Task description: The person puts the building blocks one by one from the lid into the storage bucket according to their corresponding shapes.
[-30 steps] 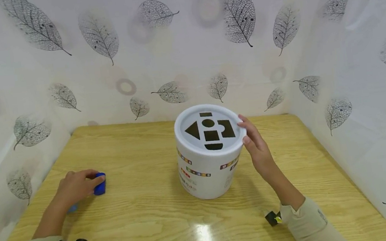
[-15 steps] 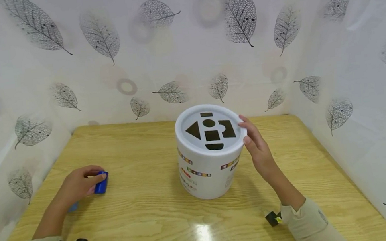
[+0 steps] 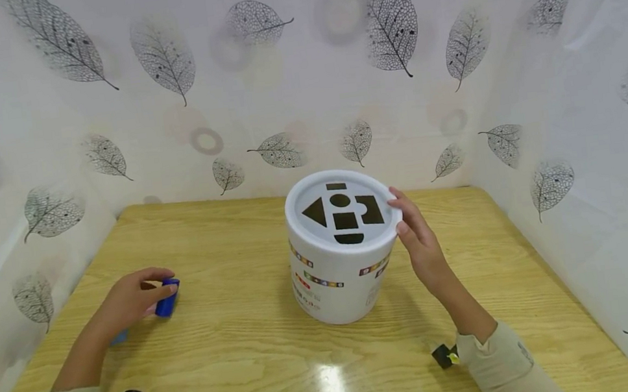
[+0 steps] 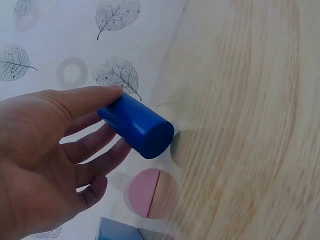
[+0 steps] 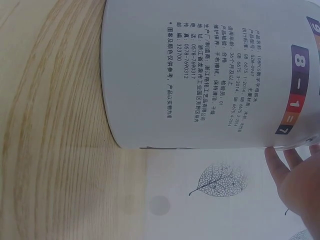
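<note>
My left hand (image 3: pixel 137 296) pinches a blue cylinder block (image 4: pixel 137 125) between thumb and fingertips, on the left side of the table. In the left wrist view the block tilts, one round end facing the camera. My right hand (image 3: pixel 425 251) holds the rim of a white bucket (image 3: pixel 333 285), fingers and thumb at the right edge of its lid (image 3: pixel 318 231). The lid has dark cut-out shapes: a triangle, a circle, a square and others. The right wrist view shows printed text and a number strip on the bucket's side.
Beneath my left hand lie a round pink block (image 4: pixel 145 192) and a light blue block (image 4: pixel 117 230). The wooden table (image 3: pixel 242 375) is backed by a white curtain (image 3: pixel 290 94) with a leaf print.
My left hand has moved slightly to the right with the blue cylinder block, which now leans more. The right hand and bucket have stayed in place.
</note>
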### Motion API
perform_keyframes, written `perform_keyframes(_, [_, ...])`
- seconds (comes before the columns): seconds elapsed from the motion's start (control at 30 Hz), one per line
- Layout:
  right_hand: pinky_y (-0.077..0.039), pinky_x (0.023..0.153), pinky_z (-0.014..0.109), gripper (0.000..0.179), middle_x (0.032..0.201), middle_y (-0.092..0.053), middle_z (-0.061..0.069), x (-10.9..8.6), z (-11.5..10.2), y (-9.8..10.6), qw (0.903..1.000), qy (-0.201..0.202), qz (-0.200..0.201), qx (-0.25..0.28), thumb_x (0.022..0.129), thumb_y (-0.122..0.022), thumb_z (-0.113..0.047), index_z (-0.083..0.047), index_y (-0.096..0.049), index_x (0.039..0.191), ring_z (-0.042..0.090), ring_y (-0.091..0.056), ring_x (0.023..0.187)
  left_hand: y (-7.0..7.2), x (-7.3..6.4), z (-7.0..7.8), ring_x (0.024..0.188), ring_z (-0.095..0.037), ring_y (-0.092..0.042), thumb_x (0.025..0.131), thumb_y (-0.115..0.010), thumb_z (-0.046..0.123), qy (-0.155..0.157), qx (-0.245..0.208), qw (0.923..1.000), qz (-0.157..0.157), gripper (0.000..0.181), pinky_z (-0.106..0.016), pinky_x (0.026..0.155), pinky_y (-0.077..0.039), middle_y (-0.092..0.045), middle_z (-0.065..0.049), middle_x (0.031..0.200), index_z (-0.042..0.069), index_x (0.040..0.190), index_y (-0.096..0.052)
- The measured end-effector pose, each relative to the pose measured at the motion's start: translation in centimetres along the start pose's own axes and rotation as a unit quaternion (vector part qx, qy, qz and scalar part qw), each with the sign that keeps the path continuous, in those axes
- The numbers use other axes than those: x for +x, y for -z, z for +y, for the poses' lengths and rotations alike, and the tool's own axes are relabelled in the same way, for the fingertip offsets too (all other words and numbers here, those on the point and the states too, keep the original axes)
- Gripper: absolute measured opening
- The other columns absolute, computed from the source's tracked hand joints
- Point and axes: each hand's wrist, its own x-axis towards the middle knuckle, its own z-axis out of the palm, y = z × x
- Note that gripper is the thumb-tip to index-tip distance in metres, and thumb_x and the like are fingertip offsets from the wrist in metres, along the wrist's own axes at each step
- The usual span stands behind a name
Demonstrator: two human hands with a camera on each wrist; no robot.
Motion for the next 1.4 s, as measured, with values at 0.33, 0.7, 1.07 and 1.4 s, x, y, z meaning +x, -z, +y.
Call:
perform_keyframes(0.33, [-0.03, 0.116, 0.017, 0.041, 0.167, -0.024, -0.001, 0.0, 0.2, 0.0, 1.0, 0.002, 0.0, 0.007, 0.109, -0.036, -0.016, 0.0, -0.039, 0.147, 0.022, -0.02, 0.155, -0.6, -0.2, 2.2, 0.119, -0.043, -0.059, 0.1, -0.063, 0.036, -0.029, -0.033, 0.999, 0.002, 0.056, -0.044, 0.084, -0.056, -0.062, -0.024, 0.132, 0.0, 0.142, -0.053])
perform_keyframes(0.7, [-0.029, 0.116, 0.017, 0.041, 0.167, -0.024, -0.002, 0.1, 0.2, 0.0, 1.0, 0.0, 0.0, 0.006, 0.109, -0.037, -0.017, -0.002, -0.04, 0.147, 0.022, -0.019, 0.155, -1.3, 0.2, 4.3, 0.12, -0.038, -0.06, 0.1, -0.063, 0.039, -0.055, -0.08, 0.9952, -0.005, 0.06, -0.032, 0.088, -0.054, -0.062, -0.02, 0.133, 0.003, 0.147, -0.049])
perform_keyframes(1.07, [-0.031, 0.115, 0.018, 0.042, 0.167, -0.024, -0.006, 0.0, 0.1, 0.1, 1.0, -0.008, -0.002, -0.001, 0.109, -0.037, -0.018, -0.006, -0.04, 0.149, 0.022, -0.019, 0.155, -1.0, 1.4, 8.2, 0.122, -0.034, -0.06, 0.1, -0.064, 0.033, -0.1, -0.113, 0.9885, -0.005, 0.052, -0.03, 0.093, -0.053, -0.06, -0.015, 0.134, 0.009, 0.144, -0.052])
perform_keyframes(1.4, [-0.031, 0.115, 0.017, 0.042, 0.167, -0.024, -0.005, 0.0, 0.0, 0.0, 0.9999, -0.01, 0.0, 0.005, 0.109, -0.037, -0.018, -0.004, -0.039, 0.148, 0.022, -0.02, 0.155, 0.1, 3.1, 13.9, 0.119, -0.027, -0.063, 0.097, -0.069, 0.031, -0.14, -0.152, 0.9783, 0.009, 0.047, -0.021, 0.092, -0.052, -0.062, -0.011, 0.129, 0.011, 0.136, -0.057])
